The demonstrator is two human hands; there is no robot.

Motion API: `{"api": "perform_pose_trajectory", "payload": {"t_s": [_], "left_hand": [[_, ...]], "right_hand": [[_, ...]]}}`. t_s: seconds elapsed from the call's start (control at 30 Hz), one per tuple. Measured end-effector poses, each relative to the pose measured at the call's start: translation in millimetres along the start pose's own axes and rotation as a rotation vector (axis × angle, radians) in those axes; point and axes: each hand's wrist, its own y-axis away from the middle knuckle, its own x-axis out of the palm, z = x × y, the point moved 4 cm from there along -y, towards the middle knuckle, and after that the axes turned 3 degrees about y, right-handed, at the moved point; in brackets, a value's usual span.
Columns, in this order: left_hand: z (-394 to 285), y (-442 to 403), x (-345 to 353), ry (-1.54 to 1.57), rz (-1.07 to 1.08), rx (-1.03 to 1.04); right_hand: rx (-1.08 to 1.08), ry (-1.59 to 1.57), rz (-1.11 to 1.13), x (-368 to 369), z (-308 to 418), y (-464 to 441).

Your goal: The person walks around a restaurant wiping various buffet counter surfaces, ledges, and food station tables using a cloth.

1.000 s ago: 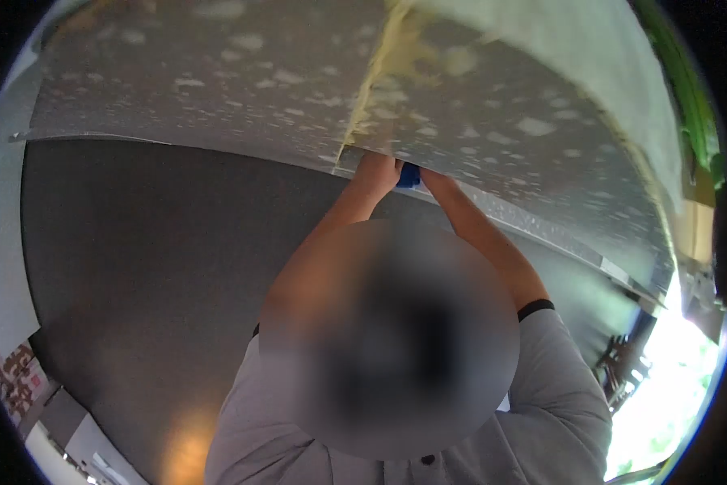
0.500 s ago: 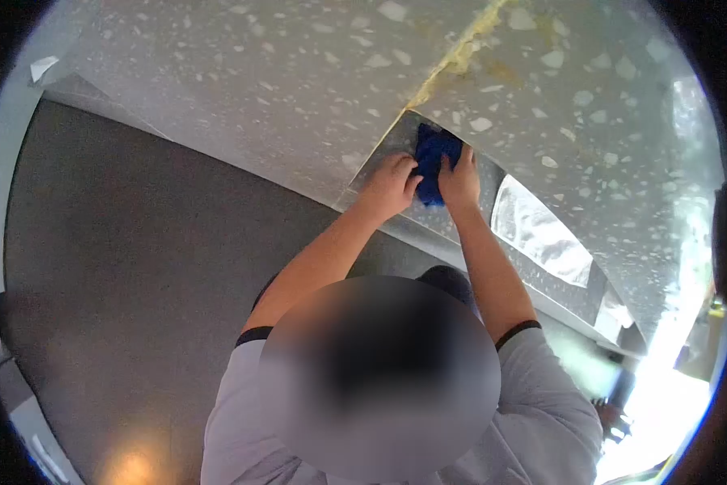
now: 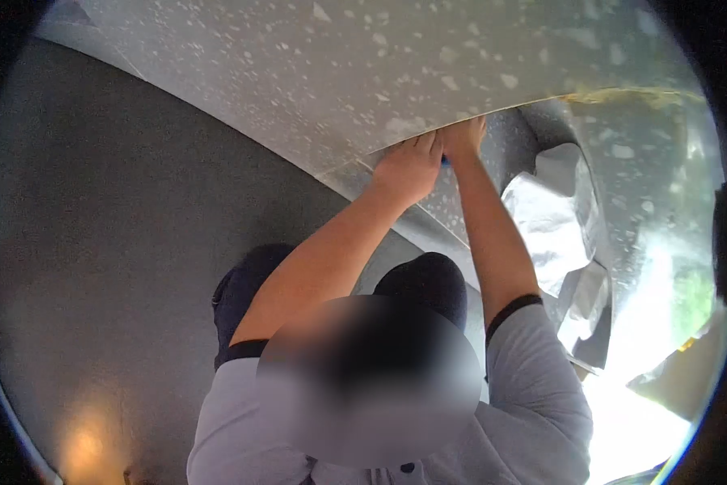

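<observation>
Both of my hands are reaching under the edge of a grey speckled terrazzo slab (image 3: 299, 73). My left hand (image 3: 409, 171) lies against the surface just below that edge, its visible fingers stretched out and their tips partly hidden. Beside it, touching or nearly so, my right hand (image 3: 462, 139) reaches up to the edge with most of its fingers out of sight. A small bit of blue cloth (image 3: 446, 161) shows between the two hands. The rest of the cloth is covered by my hands and the slab; my right hand appears closed on it.
Shiny silver sheet material (image 3: 545, 222) stands in the recess right of my right forearm. Dark grey floor (image 3: 121, 218) spreads to the left. My knee (image 3: 424, 283) is below my hands. Bright light comes from the lower right. A yellowish seam (image 3: 630, 94) runs along the slab.
My view has shifted and tilted. The slab edge now hides most of the blue cloth, which was plainly visible before. My hands have come closer together, and more of the silver sheet shows.
</observation>
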Motion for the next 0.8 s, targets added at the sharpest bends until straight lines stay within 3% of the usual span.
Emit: {"api": "perform_pose_trajectory", "payload": {"t_s": [0.07,0.37,0.57,0.8], "left_hand": [[-2,1,-4,0.013,0.073,0.013],[0,8,9,0.067,0.224,0.127],[-3,4,-18,0.008,-0.047,0.105],[-5,2,-7,0.054,0.095,0.063]], "right_hand": [[-0.047,0.111,-0.002,55,-30,-41],[0.088,-0.04,-0.036,65,-43,-102],[-0.067,-0.134,-0.052,26,-14,-74],[0.047,-0.114,0.055,49,-83,-92]]}}
